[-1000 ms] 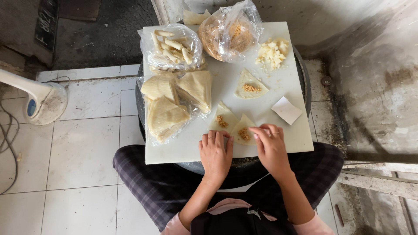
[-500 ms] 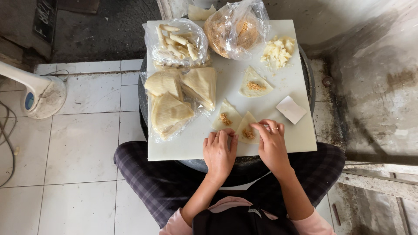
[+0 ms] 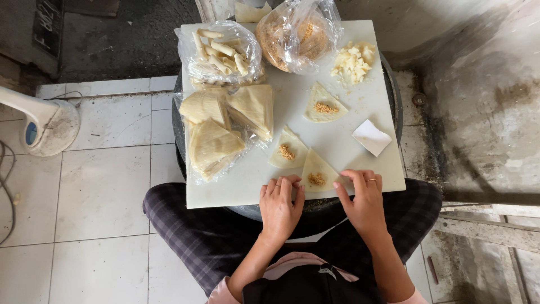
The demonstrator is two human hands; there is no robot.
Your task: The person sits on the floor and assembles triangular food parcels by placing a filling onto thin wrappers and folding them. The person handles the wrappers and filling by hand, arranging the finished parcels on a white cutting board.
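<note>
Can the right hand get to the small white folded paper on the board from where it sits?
Probably yes: the right hand rests at the board's near edge, and only bare board lies between it and the paper.

Your left hand [image 3: 279, 207] is bare; your right hand [image 3: 363, 204] wears a thin ring. You wear dark plaid trousers, a black top and pink short sleeves at the elbows.
</note>
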